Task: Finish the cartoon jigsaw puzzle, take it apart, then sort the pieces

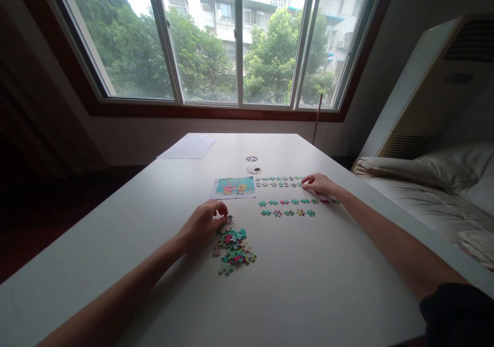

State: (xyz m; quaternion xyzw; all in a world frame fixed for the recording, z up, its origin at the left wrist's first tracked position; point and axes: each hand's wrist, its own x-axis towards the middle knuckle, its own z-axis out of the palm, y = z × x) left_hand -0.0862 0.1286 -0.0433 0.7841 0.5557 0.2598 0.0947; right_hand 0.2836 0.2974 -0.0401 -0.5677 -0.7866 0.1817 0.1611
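Observation:
My left hand [204,224] rests on the white table [309,285] at the top edge of a heap of jigsaw pieces [234,249], its fingertips pinched on one small piece [229,217]. My right hand [318,183] lies further back, fingers curled down onto the right end of the far row of sorted pieces [278,181]. Two more rows of single pieces [291,207] lie in front of that hand. A colourful reference picture [233,187] lies flat between the two hands.
A sheet of paper [188,147] lies at the table's far left. Two round cable holes [253,165] sit behind the picture. A large window [216,43] fills the back wall. A cream sofa [436,193] and a standing air conditioner [436,85] are on the right.

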